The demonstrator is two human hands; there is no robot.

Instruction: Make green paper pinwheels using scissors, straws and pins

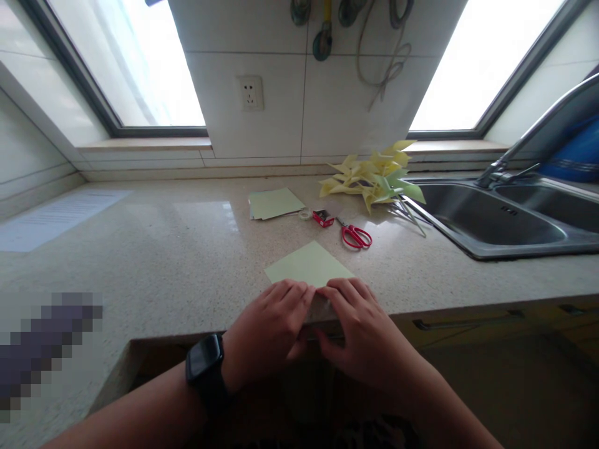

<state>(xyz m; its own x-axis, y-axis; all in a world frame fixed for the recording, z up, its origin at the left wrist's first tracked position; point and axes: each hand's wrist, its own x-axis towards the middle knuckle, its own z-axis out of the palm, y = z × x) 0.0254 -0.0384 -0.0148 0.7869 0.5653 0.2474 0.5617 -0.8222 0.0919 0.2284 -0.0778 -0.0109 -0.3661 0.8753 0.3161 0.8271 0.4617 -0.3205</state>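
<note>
A pale green sheet of paper (309,265) lies on the counter near its front edge, one corner pointing away from me; its near side is under my fingers. My left hand (271,318), with a black watch on the wrist, has its fingers bent and pressed together on the sheet's near edge. Close beside it, my right hand (362,321) grips the same edge, fingertips almost meeting the left ones. Whether the paper is folded there is hidden. Beyond the sheet lie red-handled scissors (358,238), a small red box (322,217) and a clear tape roll (305,214).
A stack of pale green paper (276,203) sits farther back. Yellow and green paper pinwheels (365,178) lie beside the steel sink (486,215) on the right. Printed sheets (60,215) rest at far left. A wall socket (251,93) is above the counter.
</note>
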